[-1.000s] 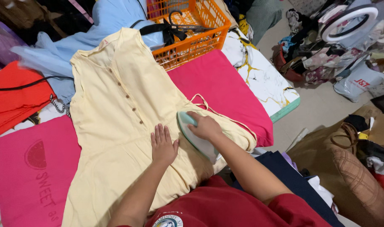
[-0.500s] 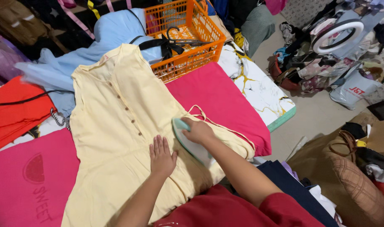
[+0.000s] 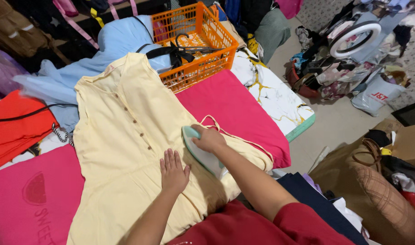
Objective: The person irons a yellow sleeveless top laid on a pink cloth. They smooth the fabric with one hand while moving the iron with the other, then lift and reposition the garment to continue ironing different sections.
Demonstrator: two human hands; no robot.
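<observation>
A pale yellow sleeveless dress (image 3: 121, 136) with a row of small buttons lies flat over a pink cloth (image 3: 234, 104) on the table. My right hand (image 3: 210, 138) grips the handle of a white and mint-green iron (image 3: 199, 152), which rests on the dress's right side. My left hand (image 3: 173, 170) lies flat, fingers spread, on the yellow fabric just left of the iron. A thin yellow tie loops off the dress's right edge onto the pink cloth.
An orange plastic basket (image 3: 193, 45) with black hangers stands behind the dress. A light blue garment (image 3: 121, 43), an orange-red cloth (image 3: 12, 129) and a pink printed cloth (image 3: 30, 199) surround it. The marble-patterned table corner (image 3: 280, 100) shows at right; bags and clutter cover the floor beyond.
The iron and my right hand have slid slightly up the dress, away from me. My left hand stays pressed flat beside it. The camera view has shifted a little.
</observation>
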